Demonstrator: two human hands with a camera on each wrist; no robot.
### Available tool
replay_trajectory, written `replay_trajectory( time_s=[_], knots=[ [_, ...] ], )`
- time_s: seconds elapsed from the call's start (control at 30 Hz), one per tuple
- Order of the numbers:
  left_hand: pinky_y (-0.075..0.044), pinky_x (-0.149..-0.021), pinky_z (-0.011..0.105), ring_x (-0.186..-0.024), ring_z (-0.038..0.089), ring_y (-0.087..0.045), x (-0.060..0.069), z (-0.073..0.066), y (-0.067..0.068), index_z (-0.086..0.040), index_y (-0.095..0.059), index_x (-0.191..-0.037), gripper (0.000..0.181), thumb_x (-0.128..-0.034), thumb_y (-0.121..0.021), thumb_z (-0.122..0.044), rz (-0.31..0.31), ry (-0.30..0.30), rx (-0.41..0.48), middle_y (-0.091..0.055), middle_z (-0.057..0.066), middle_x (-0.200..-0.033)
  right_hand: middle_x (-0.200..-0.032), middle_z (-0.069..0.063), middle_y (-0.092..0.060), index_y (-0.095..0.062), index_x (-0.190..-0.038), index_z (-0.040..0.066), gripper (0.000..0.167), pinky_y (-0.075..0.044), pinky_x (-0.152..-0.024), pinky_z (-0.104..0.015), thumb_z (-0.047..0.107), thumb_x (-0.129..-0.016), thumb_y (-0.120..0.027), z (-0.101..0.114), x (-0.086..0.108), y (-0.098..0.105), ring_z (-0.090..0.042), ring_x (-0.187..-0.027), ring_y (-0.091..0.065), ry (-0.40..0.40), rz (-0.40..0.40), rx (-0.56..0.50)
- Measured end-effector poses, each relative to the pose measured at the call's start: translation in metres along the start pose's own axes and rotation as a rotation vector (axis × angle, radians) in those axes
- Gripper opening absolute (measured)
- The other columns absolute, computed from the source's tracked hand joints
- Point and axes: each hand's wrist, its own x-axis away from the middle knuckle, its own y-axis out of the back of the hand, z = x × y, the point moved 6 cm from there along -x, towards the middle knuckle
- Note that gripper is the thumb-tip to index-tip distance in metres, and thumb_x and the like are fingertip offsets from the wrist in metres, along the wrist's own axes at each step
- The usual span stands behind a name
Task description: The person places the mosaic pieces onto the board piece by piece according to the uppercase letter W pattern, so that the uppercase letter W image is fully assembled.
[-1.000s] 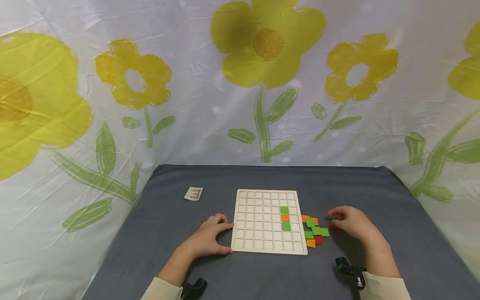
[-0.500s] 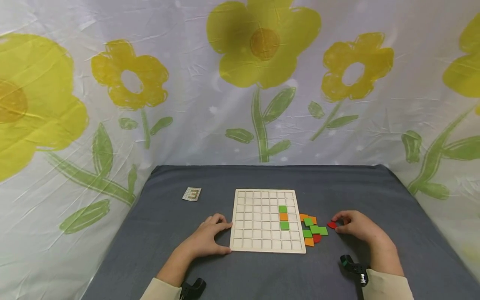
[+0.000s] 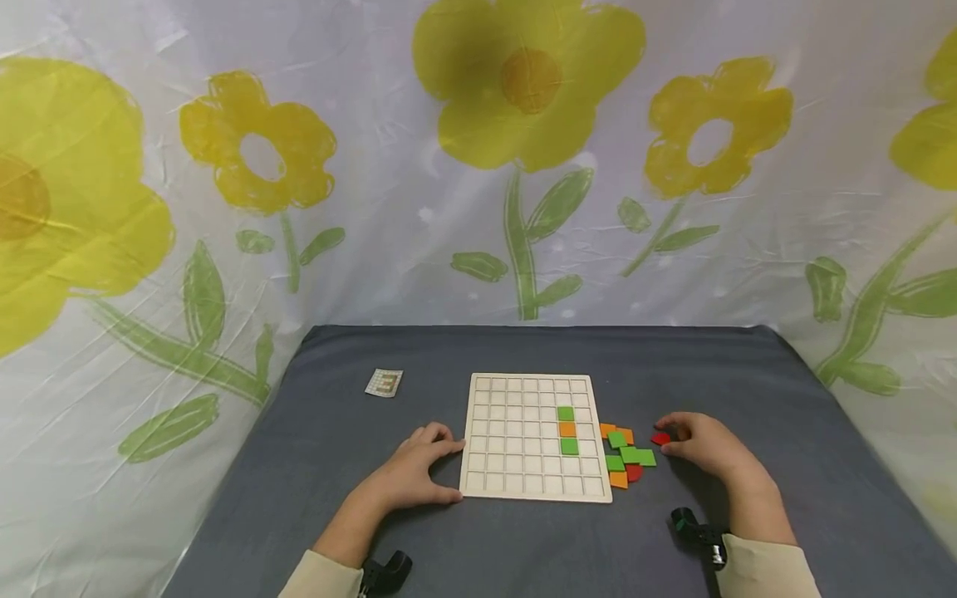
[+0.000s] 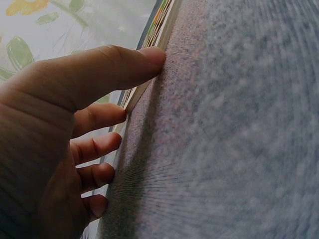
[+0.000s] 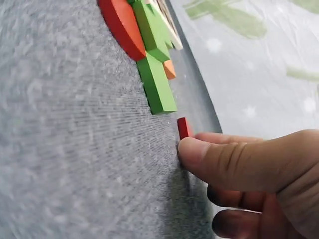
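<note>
A pale wooden grid board [image 3: 516,436] lies on the table, with two green squares [image 3: 569,446] and an orange square [image 3: 567,428] set in one column. My left hand [image 3: 407,475] rests at its left edge, thumb and index fingertip touching the rim with the fingers loosely extended. To the right of the board, my right hand [image 3: 706,447] pinches a small red piece [image 5: 184,128] between thumb and index finger, just off the loose pile. The red piece's far side is hidden by the fingers.
A loose pile of green tiles [image 3: 628,455], orange tiles [image 3: 618,479] and a red rounded piece [image 3: 635,473] lies against the board's right edge. A small patterned card [image 3: 385,383] lies at the back left of the dark tablecloth [image 3: 523,544].
My right hand has shifted slightly, and the red piece has come into clear view between its fingertips, a little farther back than half a second ago. My left hand has stayed at the board's edge.
</note>
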Motion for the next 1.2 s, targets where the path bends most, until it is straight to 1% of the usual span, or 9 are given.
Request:
replay_trajectory(
  time_s=[0.1,0.23,0.33,0.43,0.5,0.77,0.9,1.0,1.2],
  knots=[
    [-0.038,-0.095,0.049,-0.109,0.018,-0.042,0.0,-0.001,0.0,-0.014,-0.063,-0.144,0.079,-0.0757,-0.091,-0.042,0.001,-0.003,0.008,-0.046,-0.004,-0.121,-0.077,-0.004,-0.051,-0.071,-0.1,0.003,0.024,-0.036,-0.064,-0.038,0.021,-0.089,-0.081,-0.002,-0.001,0.001,-0.021,-0.069,-0.047,-0.021,-0.005,0.027],
    [-0.038,-0.095,0.049,-0.108,0.018,-0.042,-0.001,-0.001,0.0,-0.014,-0.062,-0.144,0.079,-0.0758,-0.091,-0.042,0.004,-0.001,0.009,-0.046,-0.004,-0.121,-0.077,-0.003,-0.054,-0.064,-0.087,0.007,0.035,-0.038,-0.065,-0.037,0.036,-0.086,-0.083,-0.006,0.001,0.004,-0.021,-0.07,-0.049,-0.063,-0.011,0.05],
    [-0.038,-0.095,0.049,-0.108,0.018,-0.042,-0.001,-0.001,0.0,-0.014,-0.062,-0.144,0.079,-0.076,-0.091,-0.043,0.005,-0.005,0.004,-0.046,-0.004,-0.121,-0.077,-0.005,-0.051,-0.069,-0.105,0.002,0.034,-0.037,-0.063,-0.038,0.026,-0.086,-0.084,-0.005,0.004,0.005,-0.022,-0.069,-0.047,-0.033,0.02,-0.005],
    [-0.038,-0.095,0.049,-0.109,0.018,-0.042,-0.002,-0.002,0.0,-0.014,-0.062,-0.144,0.079,-0.0762,-0.09,-0.043,0.005,-0.007,0.003,-0.046,-0.005,-0.121,-0.075,-0.005,-0.047,-0.064,-0.129,-0.005,0.05,-0.035,-0.061,-0.038,0.006,-0.084,-0.081,-0.004,0.006,0.005,-0.022,-0.066,-0.044,0.005,0.083,-0.094],
    [-0.038,-0.095,0.049,-0.109,0.018,-0.042,-0.002,-0.002,0.0,-0.014,-0.062,-0.144,0.079,-0.0762,-0.09,-0.043,0.006,-0.006,0.008,-0.046,-0.004,-0.121,-0.073,-0.005,-0.045,-0.063,-0.133,-0.007,0.053,-0.034,-0.061,-0.037,-0.001,-0.083,-0.078,-0.005,0.007,0.004,-0.022,-0.065,-0.042,0.0,0.116,-0.136],
    [-0.038,-0.096,0.049,-0.11,0.018,-0.042,0.0,-0.001,0.0,-0.014,-0.062,-0.145,0.08,-0.0763,-0.09,-0.044,0.011,0.005,0.006,-0.046,-0.004,-0.122,-0.073,-0.004,-0.046,-0.073,-0.117,-0.003,0.031,-0.034,-0.062,-0.036,0.004,-0.087,-0.077,-0.004,0.005,0.002,-0.021,-0.066,-0.043,0.006,0.089,-0.116],
    [-0.038,-0.096,0.05,-0.11,0.019,-0.042,0.0,-0.001,0.001,-0.014,-0.062,-0.144,0.079,-0.0765,-0.09,-0.043,0.011,0.005,0.017,-0.046,-0.004,-0.122,-0.072,-0.001,-0.051,-0.073,-0.093,0.004,0.01,-0.037,-0.062,-0.036,0.011,-0.087,-0.077,-0.001,0.005,0.002,-0.019,-0.065,-0.046,0.027,0.055,-0.053],
    [-0.038,-0.096,0.051,-0.11,0.019,-0.042,0.001,-0.002,0.002,-0.014,-0.062,-0.144,0.079,-0.0766,-0.09,-0.042,0.011,0.003,0.023,-0.046,-0.004,-0.122,-0.071,0.001,-0.055,-0.068,-0.078,0.01,0.012,-0.038,-0.06,-0.036,0.016,-0.086,-0.075,0.003,0.004,0.001,-0.018,-0.063,-0.048,0.017,0.046,0.009],
    [-0.038,-0.096,0.05,-0.11,0.018,-0.043,0.0,-0.001,0.001,-0.014,-0.062,-0.144,0.079,-0.0762,-0.091,-0.042,0.009,0.0,0.02,-0.047,-0.004,-0.121,-0.073,-0.003,-0.052,-0.067,-0.095,0.005,0.023,-0.036,-0.06,-0.036,0.023,-0.085,-0.078,0.01,0.001,-0.002,-0.019,-0.063,-0.047,-0.027,0.035,0.064]
  ],
)
